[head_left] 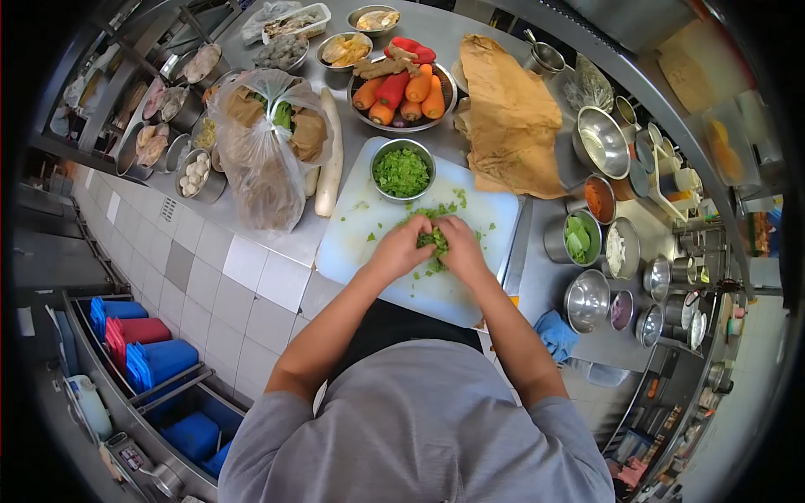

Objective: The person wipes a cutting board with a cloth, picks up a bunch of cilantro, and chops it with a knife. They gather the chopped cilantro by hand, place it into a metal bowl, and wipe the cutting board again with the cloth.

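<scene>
On the board (360, 243), just beside the bowl (402, 171), our left hand (401, 248) and right hand (462, 249) press together, pinching the greens (433, 241), which our fingers largely hide.

left hand (401, 248) and right hand (463, 251) cupped together

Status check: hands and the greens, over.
Left hand, right hand both closed on chopped greens. Pile on cutting board. Bowl just beyond, nothing blocking.
</scene>
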`<state>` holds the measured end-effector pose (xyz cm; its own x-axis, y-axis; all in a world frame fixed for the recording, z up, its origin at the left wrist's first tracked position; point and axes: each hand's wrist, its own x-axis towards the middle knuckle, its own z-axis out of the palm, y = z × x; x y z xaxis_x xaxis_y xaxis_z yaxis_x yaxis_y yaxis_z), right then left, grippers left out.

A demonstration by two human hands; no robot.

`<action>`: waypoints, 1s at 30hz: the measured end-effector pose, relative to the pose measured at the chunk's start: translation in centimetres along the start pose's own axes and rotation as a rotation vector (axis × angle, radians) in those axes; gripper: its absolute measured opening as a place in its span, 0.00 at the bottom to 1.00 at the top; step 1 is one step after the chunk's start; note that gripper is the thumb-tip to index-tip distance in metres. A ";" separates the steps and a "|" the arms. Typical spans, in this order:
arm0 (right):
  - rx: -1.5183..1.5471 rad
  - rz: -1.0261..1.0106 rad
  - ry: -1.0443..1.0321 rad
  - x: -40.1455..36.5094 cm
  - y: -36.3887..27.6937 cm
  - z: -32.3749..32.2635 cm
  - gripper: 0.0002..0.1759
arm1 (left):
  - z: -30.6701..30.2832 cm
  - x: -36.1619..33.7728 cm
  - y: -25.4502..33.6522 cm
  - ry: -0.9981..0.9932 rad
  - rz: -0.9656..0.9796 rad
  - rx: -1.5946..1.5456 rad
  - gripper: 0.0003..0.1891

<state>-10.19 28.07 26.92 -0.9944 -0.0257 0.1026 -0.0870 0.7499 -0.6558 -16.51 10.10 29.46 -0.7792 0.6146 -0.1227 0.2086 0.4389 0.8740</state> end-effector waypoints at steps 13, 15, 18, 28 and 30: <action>0.294 0.125 -0.074 1.3 -5.9 -11.1 0.38 | -3.8 -2.1 -2.1 0.118 0.052 0.071 0.29; 0.271 0.187 -0.078 0.3 -4.7 -10.7 0.47 | -4.1 -2.3 -1.6 0.085 -0.001 0.214 0.32; -0.143 0.227 -0.095 -2.3 -2.0 -7.2 0.60 | -3.8 -1.9 -0.7 -0.032 -0.112 0.368 0.33; 0.160 0.294 0.050 -0.8 -2.7 -3.9 0.26 | -1.2 0.4 -1.4 -0.076 0.064 -0.012 0.26; 0.218 0.410 -0.005 -0.6 -5.8 -7.1 0.27 | -2.5 -0.5 -0.4 -0.114 -0.040 -0.092 0.25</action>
<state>-8.62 28.46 35.95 -0.9496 0.2406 -0.2010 0.3033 0.5425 -0.7834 -17.70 7.99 30.38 -0.7123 0.6709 -0.2064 0.1197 0.4059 0.9061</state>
